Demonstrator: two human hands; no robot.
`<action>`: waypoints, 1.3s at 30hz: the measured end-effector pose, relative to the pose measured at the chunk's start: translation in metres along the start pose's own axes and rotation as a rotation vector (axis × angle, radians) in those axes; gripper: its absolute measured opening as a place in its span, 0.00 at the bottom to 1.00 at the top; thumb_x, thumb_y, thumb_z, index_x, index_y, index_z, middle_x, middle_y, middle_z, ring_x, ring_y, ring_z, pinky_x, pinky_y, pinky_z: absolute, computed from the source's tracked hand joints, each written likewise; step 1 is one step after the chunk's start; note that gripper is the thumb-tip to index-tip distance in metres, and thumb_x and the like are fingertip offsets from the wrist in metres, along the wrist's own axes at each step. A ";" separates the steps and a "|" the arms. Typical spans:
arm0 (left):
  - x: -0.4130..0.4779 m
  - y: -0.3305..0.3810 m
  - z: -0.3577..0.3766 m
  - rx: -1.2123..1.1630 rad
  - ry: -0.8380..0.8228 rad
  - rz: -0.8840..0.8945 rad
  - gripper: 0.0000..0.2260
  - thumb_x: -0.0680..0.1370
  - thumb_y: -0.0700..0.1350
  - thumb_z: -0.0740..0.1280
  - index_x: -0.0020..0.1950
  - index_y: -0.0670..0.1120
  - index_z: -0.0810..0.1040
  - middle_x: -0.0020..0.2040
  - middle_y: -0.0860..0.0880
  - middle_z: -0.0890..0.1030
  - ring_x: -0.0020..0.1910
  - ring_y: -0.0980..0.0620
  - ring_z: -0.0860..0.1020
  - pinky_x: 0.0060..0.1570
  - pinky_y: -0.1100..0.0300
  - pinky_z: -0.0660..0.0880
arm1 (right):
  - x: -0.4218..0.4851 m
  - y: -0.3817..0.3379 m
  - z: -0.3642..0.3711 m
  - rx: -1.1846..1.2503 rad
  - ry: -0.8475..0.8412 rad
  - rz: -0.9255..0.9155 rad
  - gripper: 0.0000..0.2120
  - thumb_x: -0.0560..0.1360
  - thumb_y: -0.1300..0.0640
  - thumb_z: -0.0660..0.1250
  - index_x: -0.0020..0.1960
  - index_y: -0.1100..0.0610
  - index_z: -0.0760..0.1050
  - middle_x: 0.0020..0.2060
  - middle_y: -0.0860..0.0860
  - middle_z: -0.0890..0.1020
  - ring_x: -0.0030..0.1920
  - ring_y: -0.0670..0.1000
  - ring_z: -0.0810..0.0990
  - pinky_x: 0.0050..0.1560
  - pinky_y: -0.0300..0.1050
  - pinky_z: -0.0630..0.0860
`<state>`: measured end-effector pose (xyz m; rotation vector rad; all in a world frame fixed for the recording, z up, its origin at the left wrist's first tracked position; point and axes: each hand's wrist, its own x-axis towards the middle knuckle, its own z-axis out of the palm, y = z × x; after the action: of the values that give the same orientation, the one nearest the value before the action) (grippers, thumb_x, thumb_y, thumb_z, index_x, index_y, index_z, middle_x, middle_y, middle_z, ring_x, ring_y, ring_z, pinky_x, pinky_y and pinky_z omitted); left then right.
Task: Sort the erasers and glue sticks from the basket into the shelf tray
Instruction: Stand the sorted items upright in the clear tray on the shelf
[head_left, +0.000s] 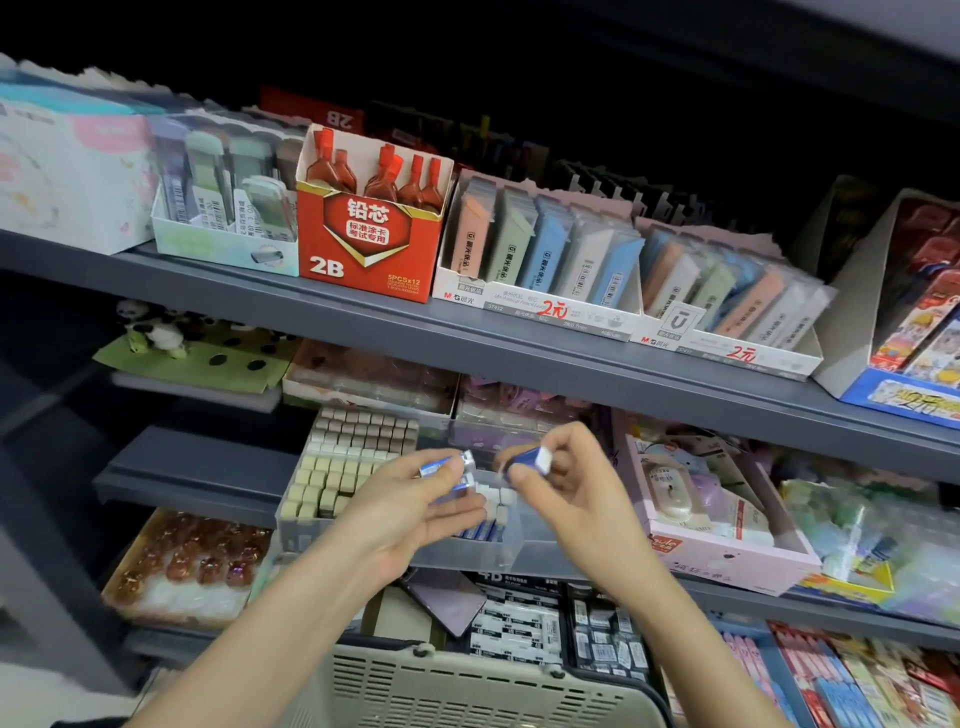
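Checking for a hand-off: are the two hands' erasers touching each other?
Apart. In the head view, a plain gap separates the left eraser, held by the left hand, from the right eraser, held by the right hand.

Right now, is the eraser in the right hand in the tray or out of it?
Out. The right hand pinches the blue-sleeved eraser in the air above the clear tray.
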<state>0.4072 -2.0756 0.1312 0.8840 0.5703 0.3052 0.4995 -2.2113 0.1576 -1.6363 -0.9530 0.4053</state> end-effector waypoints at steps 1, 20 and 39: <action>0.002 0.001 -0.002 0.044 0.030 0.028 0.04 0.77 0.37 0.66 0.51 0.41 0.77 0.44 0.40 0.80 0.40 0.45 0.81 0.39 0.55 0.82 | 0.002 0.003 -0.006 0.036 0.020 0.056 0.08 0.75 0.63 0.67 0.45 0.57 0.67 0.42 0.55 0.82 0.45 0.50 0.83 0.45 0.41 0.78; 0.034 0.012 0.010 0.603 -0.021 -0.054 0.06 0.77 0.44 0.67 0.46 0.42 0.81 0.37 0.47 0.78 0.25 0.50 0.73 0.20 0.67 0.65 | 0.029 0.037 -0.025 -0.493 -0.076 0.208 0.09 0.69 0.62 0.75 0.42 0.53 0.76 0.33 0.46 0.74 0.31 0.41 0.70 0.35 0.29 0.68; 0.090 0.012 0.007 1.512 -0.544 -0.119 0.10 0.77 0.46 0.66 0.53 0.59 0.83 0.56 0.59 0.80 0.51 0.53 0.79 0.59 0.52 0.75 | 0.025 0.064 -0.040 -0.326 0.059 0.165 0.08 0.67 0.58 0.76 0.40 0.50 0.79 0.36 0.44 0.80 0.37 0.40 0.73 0.42 0.33 0.71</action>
<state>0.4840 -2.0296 0.1136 2.2710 0.2562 -0.5891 0.5668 -2.2199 0.1158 -2.0204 -0.8753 0.3217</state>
